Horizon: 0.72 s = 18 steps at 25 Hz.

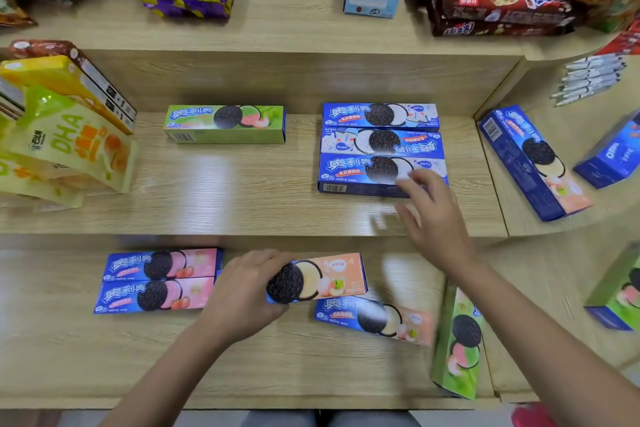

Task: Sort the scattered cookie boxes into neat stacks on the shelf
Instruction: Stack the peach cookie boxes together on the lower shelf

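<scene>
My left hand grips the left end of a peach-coloured cookie box on the lower shelf. A matching peach box lies just below it. Two pink boxes lie side by side to the left. On the middle shelf, three blue boxes sit in a tight row, and my right hand hovers open at the front one's right end. A green box lies alone at the middle shelf's left. Another green box lies lengthwise beside my right forearm.
A blue-and-peach box and a blue box lie askew on the right side shelf, a green box lower right. Yellow snack bags lean at the left. The top shelf holds purple bags, light-blue boxes and red cookie packs.
</scene>
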Each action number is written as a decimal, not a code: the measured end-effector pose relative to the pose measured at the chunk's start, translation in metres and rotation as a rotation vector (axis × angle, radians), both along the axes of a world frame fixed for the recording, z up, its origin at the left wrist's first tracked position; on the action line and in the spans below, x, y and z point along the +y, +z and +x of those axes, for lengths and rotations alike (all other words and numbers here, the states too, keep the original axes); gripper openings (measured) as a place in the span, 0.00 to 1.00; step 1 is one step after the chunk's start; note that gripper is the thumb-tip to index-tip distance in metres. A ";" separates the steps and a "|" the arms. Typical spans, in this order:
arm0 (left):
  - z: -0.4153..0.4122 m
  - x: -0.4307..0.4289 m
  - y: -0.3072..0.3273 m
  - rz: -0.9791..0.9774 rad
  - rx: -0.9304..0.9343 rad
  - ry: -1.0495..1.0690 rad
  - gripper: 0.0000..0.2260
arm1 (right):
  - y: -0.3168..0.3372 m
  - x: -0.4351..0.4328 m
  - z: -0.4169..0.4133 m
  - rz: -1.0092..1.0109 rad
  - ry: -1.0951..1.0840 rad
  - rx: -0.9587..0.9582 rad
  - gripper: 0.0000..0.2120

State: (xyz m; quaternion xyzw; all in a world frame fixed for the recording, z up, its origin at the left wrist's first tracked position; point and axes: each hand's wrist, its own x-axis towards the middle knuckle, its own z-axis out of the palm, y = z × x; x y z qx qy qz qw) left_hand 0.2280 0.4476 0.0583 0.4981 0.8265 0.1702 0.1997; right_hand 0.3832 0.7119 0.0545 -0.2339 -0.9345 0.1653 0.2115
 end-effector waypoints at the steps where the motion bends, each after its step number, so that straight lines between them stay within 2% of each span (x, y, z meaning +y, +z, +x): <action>1: 0.000 -0.003 -0.001 0.006 -0.007 0.005 0.30 | -0.009 -0.016 0.019 -0.021 -0.002 0.025 0.16; 3: 0.000 -0.009 -0.005 0.001 -0.010 0.018 0.30 | -0.036 -0.052 0.057 -0.098 0.018 -0.068 0.17; 7: 0.004 -0.021 -0.015 -0.033 0.001 0.030 0.28 | -0.090 -0.100 0.097 -0.271 0.056 -0.617 0.36; 9: 0.006 -0.026 -0.020 -0.042 -0.022 0.037 0.28 | -0.106 -0.109 0.093 -0.230 0.051 -0.785 0.41; 14: 0.011 -0.040 -0.025 -0.061 -0.047 0.060 0.28 | -0.120 -0.110 0.077 -0.157 -0.047 -0.870 0.28; 18: 0.009 -0.054 -0.030 -0.059 -0.037 0.059 0.27 | -0.109 -0.104 0.077 -0.169 -0.017 -0.794 0.28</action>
